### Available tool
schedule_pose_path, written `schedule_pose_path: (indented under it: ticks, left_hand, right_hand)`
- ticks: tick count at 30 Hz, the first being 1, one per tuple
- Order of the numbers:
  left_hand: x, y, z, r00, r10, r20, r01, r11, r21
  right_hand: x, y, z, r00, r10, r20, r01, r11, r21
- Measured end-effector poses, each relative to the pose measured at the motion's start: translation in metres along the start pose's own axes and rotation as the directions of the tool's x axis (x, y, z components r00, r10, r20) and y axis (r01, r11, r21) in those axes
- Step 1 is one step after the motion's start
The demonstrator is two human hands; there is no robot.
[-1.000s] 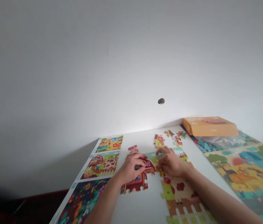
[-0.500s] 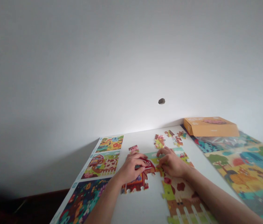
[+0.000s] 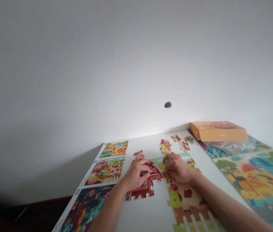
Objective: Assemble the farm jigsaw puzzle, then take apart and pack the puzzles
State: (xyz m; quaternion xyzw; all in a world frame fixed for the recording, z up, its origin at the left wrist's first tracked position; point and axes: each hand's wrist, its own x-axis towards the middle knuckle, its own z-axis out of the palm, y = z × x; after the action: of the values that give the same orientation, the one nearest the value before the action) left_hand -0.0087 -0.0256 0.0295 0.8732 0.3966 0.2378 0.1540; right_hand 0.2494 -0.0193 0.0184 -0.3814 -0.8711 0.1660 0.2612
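Note:
My left hand [image 3: 138, 172] lies over the red barn part [image 3: 140, 192] of a jigsaw puzzle, its fingers stretched out and the thumb apart. Opposite it, my right hand [image 3: 177, 169] rests bent fingertips on the puzzle just right of the barn roof [image 3: 154, 169], thumb and forefinger apart. The two hands face each other across the joined top strip. Below my right hand runs the cow and white fence part [image 3: 187, 203]. A notched gap shows bare table between barn and cow. What lies under my palms is hidden.
Loose puzzle pieces [image 3: 166, 146] lie towards the wall, and a pink piece [image 3: 138, 154] sits beyond my left hand. A picture sheet [image 3: 108, 169] lines the left edge. At right are an orange box [image 3: 220, 131], clear plastic wrap [image 3: 237, 147] and an animal puzzle [image 3: 255, 174].

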Motion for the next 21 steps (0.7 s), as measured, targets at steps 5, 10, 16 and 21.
schedule_pose_path:
  ticks: [5, 10, 16, 21]
  left_hand:
    - [-0.001, -0.001, 0.001, 1.000, -0.003, 0.004, 0.003, 1.000, 0.003]
    - [-0.001, -0.002, 0.001, 1.000, -0.006, 0.004, 0.006, 1.000, 0.006]
    - [-0.001, 0.000, 0.002, 1.000, 0.001, 0.007, -0.001, 1.000, 0.013]
    - [0.001, -0.006, 0.003, 0.990, -0.054, -0.129, 0.073, 0.987, 0.146]
  right_hand:
    - [0.000, 0.002, 0.001, 1.000, -0.011, 0.000, 0.011, 1.000, 0.008]
    - [0.000, 0.001, 0.001, 1.000, -0.015, -0.006, 0.015, 1.000, 0.012]
    - [0.002, 0.003, -0.001, 0.998, 0.062, -0.026, -0.064, 0.994, -0.087]
    - [0.004, 0.014, 0.001, 0.962, 0.268, -0.050, -0.272, 0.933, -0.236]
